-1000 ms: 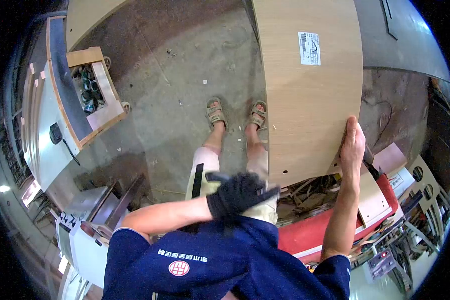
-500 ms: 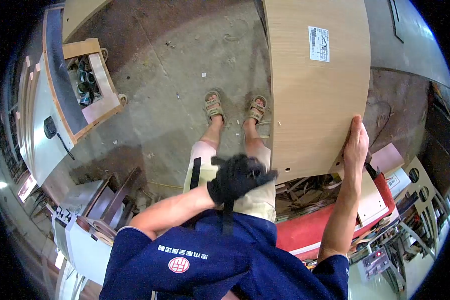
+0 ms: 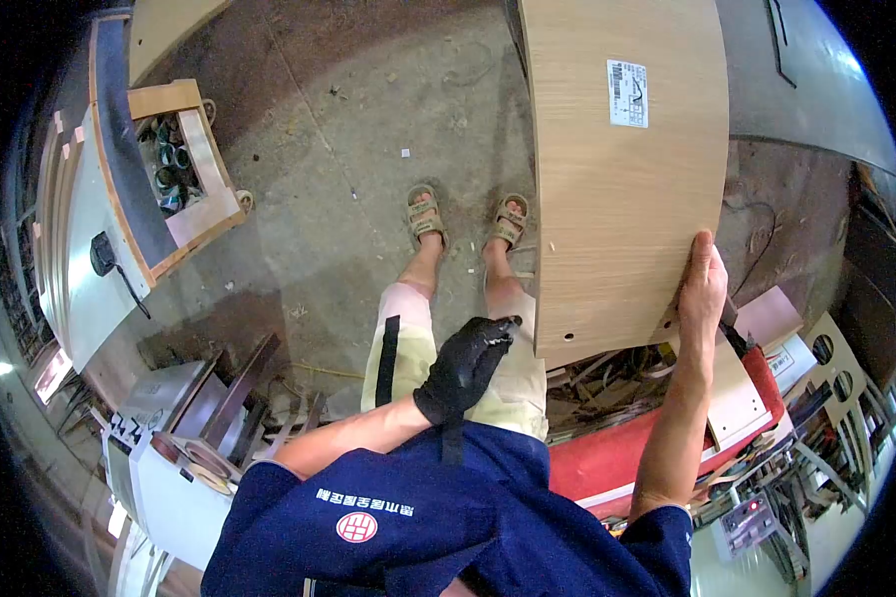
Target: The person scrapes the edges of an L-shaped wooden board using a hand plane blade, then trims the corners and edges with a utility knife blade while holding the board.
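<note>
A long light wood-grain board (image 3: 632,199) with a white label (image 3: 627,94) and two dark holes near its lower end lies to the right of my legs. My right hand (image 3: 705,289) is bare and grips the board's right edge, thumb on the upper face and fingers hidden at the side. My left hand (image 3: 468,366), in a black glove, is over my lap, left of the board's lower corner. Its fingers are curled together in a pinch; what they hold, if anything, is too small to tell.
At the left is a cart (image 3: 164,98) with bottles in its compartment. Below the board lie scrap strips (image 3: 607,393) beside a red surface (image 3: 607,458). A small device with a red light (image 3: 752,519) sits at the lower right. Dark boards (image 3: 239,388) lean at the lower left.
My left hand has turned, and its fingers, spread and blurred before, are now drawn together. My right hand keeps its grip on the board's edge. The view has shifted slightly.
</note>
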{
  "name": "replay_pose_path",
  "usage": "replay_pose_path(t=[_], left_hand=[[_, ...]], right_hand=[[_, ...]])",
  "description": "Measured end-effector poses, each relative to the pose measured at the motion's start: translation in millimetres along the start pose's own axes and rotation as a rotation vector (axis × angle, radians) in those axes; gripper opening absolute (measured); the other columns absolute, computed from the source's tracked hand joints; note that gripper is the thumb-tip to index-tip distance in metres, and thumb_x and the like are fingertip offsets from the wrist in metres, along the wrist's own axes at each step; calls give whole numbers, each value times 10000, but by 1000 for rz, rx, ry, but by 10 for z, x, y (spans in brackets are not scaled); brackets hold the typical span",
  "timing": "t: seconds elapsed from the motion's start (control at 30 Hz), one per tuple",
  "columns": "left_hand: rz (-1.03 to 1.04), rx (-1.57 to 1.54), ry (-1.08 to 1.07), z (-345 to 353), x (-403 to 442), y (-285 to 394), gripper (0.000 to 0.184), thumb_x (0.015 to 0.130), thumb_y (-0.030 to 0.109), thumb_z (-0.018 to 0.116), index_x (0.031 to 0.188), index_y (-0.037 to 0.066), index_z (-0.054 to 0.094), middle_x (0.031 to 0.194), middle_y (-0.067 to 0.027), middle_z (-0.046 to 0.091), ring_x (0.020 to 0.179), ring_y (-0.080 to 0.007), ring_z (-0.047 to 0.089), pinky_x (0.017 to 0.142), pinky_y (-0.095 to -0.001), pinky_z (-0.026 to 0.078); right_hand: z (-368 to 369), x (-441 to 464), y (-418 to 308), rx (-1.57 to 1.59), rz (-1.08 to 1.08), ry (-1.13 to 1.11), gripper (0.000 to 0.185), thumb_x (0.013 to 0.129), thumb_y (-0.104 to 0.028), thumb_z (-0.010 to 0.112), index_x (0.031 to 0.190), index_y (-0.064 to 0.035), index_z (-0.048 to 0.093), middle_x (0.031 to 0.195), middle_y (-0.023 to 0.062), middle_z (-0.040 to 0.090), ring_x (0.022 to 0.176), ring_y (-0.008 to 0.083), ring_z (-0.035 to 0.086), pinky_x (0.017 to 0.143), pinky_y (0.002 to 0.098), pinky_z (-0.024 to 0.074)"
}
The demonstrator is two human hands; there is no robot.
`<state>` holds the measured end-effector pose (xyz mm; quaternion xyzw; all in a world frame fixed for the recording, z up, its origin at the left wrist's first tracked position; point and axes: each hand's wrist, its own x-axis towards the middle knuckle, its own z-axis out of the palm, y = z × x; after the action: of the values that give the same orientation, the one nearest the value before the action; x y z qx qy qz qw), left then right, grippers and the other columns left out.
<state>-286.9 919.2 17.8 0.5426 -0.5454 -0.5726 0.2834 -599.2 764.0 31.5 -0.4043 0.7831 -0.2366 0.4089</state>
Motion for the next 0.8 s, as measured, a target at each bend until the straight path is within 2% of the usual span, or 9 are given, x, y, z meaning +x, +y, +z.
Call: replay_pose_path(t=[0.07, 0.17, 0.3, 0.37, 0.47, 0.6, 0.67, 0.7, 0.8], left_hand=[[-198, -242, 107, 50, 51, 42, 328, 977, 34, 617, 1304, 48, 619, 982, -81, 668, 810, -174, 657, 685, -309, 526], [-571, -563, 123, -1, 219, 330, 386, 1013, 162, 616, 1371, 37, 542, 883, -8, 639, 716, -100, 590, 651, -255, 503], [-1004, -942, 9, -176, 125, 275, 313, 1021, 273, 623, 1292, 120, 584, 830, -1, 610, 656, -124, 592, 556, -260, 491], [-986, -965, -100, -255, -53, 329, 238, 1010, 356, 650, 1025, 127, 589, 798, 6, 594, 692, -116, 596, 614, -257, 496], [-794, -790, -137, -239, -317, 377, 252, 1003, 358, 660, 1024, 115, 594, 827, -3, 610, 760, -117, 614, 652, -264, 508], [-505, -270, 8, -458, -41, 527, 268, 970, 332, 686, 967, 68, 646, 743, -22, 646, 623, -126, 607, 597, -303, 513], [-348, -154, 76, -601, 278, 639, 311, 965, 333, 686, 996, 26, 649, 774, -57, 692, 648, -121, 634, 598, -304, 516], [-354, -107, 144, -646, 462, 681, 329, 964, 298, 686, 1129, 26, 602, 793, -53, 677, 656, -129, 636, 607, -307, 522], [-278, -130, -45, -801, 1200, 1519, 444, 961, 236, 662, 1310, 25, 484, 871, -53, 645, 717, -140, 625, 655, -307, 526]], right_hand=[[-20, -2, -63, -61, -24, 17, 698, 1027, -630, 474, 1013, 46, 649, 823, 25, 607, 775, 117, 515, 702, 274, 423], [0, -28, -122, -154, -74, 71, 728, 1010, -672, 457, 869, 27, 601, 755, 65, 585, 758, 158, 538, 699, 334, 456], [16, -33, -90, -197, -51, 118, 751, 1014, -671, 433, 838, 46, 567, 738, 203, 617, 716, 297, 567, 700, 439, 480], [27, -14, -25, -177, -73, 104, 771, 993, -709, 432, 829, 33, 564, 732, 213, 611, 733, 304, 584, 705, 441, 491], [5, -42, -60, -237, -88, 129, 810, 965, -764, 400, 813, 13, 568, 776, 290, 653, 760, 434, 656, 683, 525, 503], [-37, -94, -130, -239, -45, 123, 768, 975, -722, 434, 875, 20, 603, 816, 307, 661, 809, 507, 641, 718, 556, 495], [-59, -113, -175, -239, -16, 106, 742, 975, -713, 433, 897, 4, 606, 881, 332, 674, 891, 546, 637, 760, 592, 496], [-61, -132, -180, -209, -32, 118, 725, 977, -702, 439, 900, -1, 608, 878, 327, 677, 888, 541, 644, 755, 598, 500], [-34, -121, -137, -248, -15, 141, 708, 975, -691, 458, 890, -7, 619, 849, 315, 676, 876, 537, 647, 741, 595, 502]])
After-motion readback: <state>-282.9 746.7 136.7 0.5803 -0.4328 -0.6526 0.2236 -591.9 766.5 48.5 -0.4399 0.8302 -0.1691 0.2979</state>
